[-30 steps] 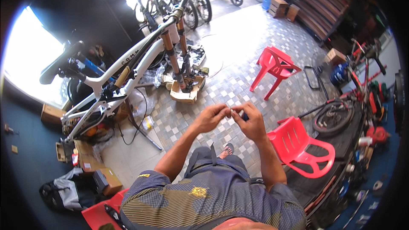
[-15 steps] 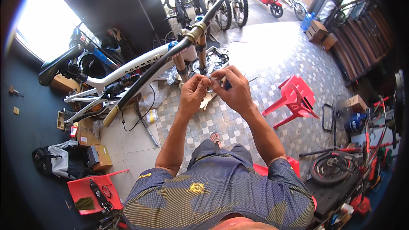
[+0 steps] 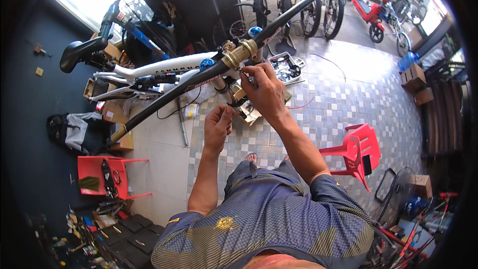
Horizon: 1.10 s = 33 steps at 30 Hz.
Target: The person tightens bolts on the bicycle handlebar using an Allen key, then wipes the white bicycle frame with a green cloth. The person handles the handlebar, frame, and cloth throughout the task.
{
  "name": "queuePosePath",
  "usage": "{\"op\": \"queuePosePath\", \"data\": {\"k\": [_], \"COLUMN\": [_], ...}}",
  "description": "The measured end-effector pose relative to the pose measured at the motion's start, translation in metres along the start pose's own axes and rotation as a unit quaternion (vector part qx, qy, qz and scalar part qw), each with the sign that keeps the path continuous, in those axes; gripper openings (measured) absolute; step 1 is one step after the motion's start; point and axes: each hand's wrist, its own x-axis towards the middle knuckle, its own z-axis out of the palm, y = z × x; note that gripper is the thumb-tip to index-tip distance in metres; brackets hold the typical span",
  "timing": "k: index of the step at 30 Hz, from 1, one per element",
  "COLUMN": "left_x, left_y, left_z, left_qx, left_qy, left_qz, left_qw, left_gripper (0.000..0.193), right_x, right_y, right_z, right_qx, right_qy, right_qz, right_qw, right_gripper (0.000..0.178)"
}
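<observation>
R hand (image 3: 265, 91) pinches at the gold collar (image 3: 239, 54) on the black tube (image 3: 199, 77) mid-frame, L hand (image 3: 217, 127) half-curled below, hold unclear; rigid metal, prob slick—grip tube beside collar.

Brass-look metal collar (image 3: 239, 53); tube (image 3: 174, 92) glossy black, perhaps metal.

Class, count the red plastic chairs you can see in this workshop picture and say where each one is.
2. One red chair stands on the tiled floor at the person's right; the other red chair is at the left by the dark wall, with tools on its seat. Others may be hidden.
</observation>
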Motion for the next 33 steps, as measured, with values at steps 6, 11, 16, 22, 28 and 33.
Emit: {"op": "queuePosePath", "data": {"k": [6, 11, 16, 22, 28, 33], "left_x": [-0.005, 0.000, 0.019, 0.038, 0.052, 0.061], "left_y": [-0.009, -0.013, -0.027, -0.001, -0.007, -0.008], "left_z": [0.027, 0.035, 0.043, 0.083, 0.094, 0.094], "left_qx": [-0.025, -0.028, -0.178, -0.264, -0.144, -0.173], "left_qy": [0.050, 0.042, -0.016, -0.059, -0.101, -0.051], "left_qz": [0.004, -0.005, -0.061, -0.076, 0.003, 0.042], "left_qw": [0.998, 0.999, 0.982, 0.960, 0.984, 0.983], "left_gripper": [0.024, 0.023, 0.034, 0.080, 0.093, 0.080], "right_x": [0.012, 0.020, 0.009, -0.033, -0.035, -0.011], "right_y": [0.009, 0.021, 0.025, 0.021, 0.028, 0.028], "right_z": [-0.002, -0.005, -0.027, -0.064, -0.070, -0.067], "right_qx": [0.034, 0.053, 0.055, -0.035, -0.059, 0.055], "right_qy": [-0.047, -0.097, -0.152, -0.234, -0.173, -0.090], "right_qz": [0.014, 0.072, 0.063, -0.058, -0.087, -0.020], "right_qw": [0.998, 0.991, 0.985, 0.970, 0.979, 0.994], "right_gripper": [0.018, 0.035, 0.035, 0.022, 0.022, 0.015]}}
